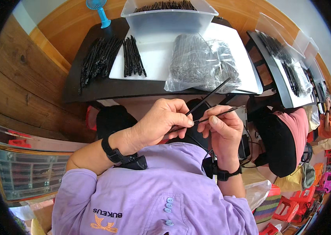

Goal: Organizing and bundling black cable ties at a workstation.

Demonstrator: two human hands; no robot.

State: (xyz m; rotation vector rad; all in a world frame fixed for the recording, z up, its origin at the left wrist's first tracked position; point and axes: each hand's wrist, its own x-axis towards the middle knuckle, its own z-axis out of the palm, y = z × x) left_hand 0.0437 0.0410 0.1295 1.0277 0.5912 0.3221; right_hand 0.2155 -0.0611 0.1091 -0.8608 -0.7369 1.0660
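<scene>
Both hands are up at chest height, above the bench (95, 92). The left hand (161, 121) pinches one black stick (208, 98), the right hand (224, 127) pinches another stick (222, 113), seemingly mid-joining; the tips need careful lining up.

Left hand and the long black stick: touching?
Touching. The head view shows the left hand pinching the long black stick between thumb and fingertips; the stick's free end slants up toward the clear bag.
</scene>
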